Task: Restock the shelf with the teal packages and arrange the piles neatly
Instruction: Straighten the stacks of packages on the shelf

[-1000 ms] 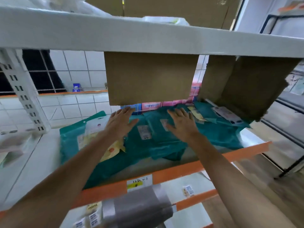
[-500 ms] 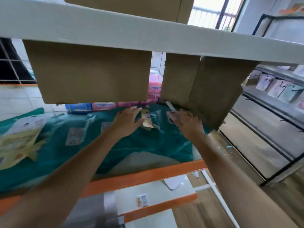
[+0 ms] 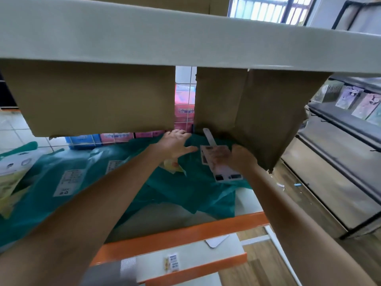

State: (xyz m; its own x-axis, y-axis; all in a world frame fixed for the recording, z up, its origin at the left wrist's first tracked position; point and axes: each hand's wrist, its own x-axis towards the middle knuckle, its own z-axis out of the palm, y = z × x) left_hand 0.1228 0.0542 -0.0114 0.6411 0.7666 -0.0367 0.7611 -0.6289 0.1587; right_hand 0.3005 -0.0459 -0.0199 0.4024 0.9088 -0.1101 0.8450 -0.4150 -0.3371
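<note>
- The left hand (image 3: 175, 143) lies flat on the teal packages (image 3: 185, 195), fingers straight and spread, thumb out to the right; it grips nothing.
- The right hand (image 3: 242, 159) reaches under the right cardboard box (image 3: 261, 116). Its fingers (image 3: 219, 158) lie across a white label (image 3: 226, 175) on the topmost teal package; they are blurred, so I cannot tell whether they press or grip.
- The teal packages lie in a loose, overlapping pile on the shelf, behind its orange front rail (image 3: 185, 232), reaching from the far left to just under the right box.
- A second cardboard box (image 3: 92, 100) hangs above the pile on the left.
- Pink and blue packs (image 3: 115, 137) stand behind the pile.
</note>
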